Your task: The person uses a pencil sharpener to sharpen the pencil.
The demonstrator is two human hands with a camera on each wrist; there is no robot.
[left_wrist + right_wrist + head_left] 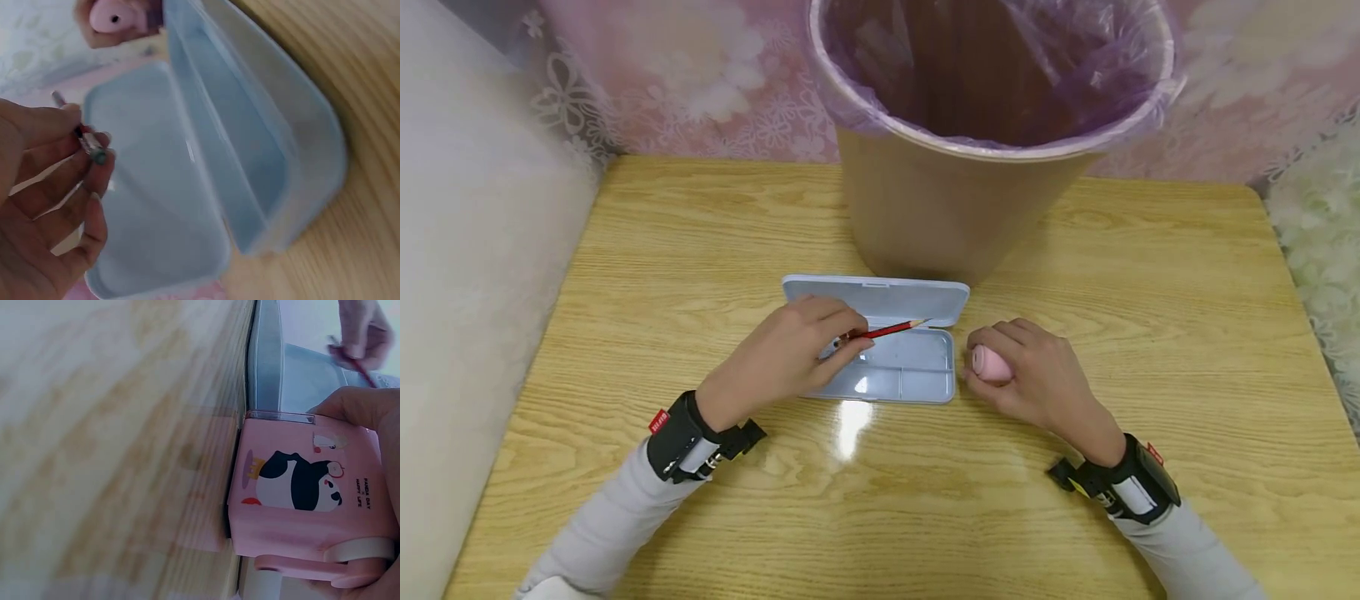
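My left hand (793, 346) pinches a red and black pencil (891, 331) between thumb and fingertips, its sharpened point towards the right. Below it lies a pale blue pencil case (928, 387) with its lid (917, 302) raised at the back; dividers split the tray inside. On the right, my right hand (1041, 371) grips a pink crank pencil sharpener (294, 487) beside the case's right end. A panda picture decorates its side, and the crank handle (306, 567) shows in the right wrist view. From the left wrist, the pencil's blunt end (97, 153) faces the camera.
Directly behind the pencil case stands a tall beige trash bin (955, 208) with a purple plastic liner (861, 100). All of this is on a wooden table (737, 517). A pink floral covering (700, 75) hangs along its far edge, and a white surface borders the left.
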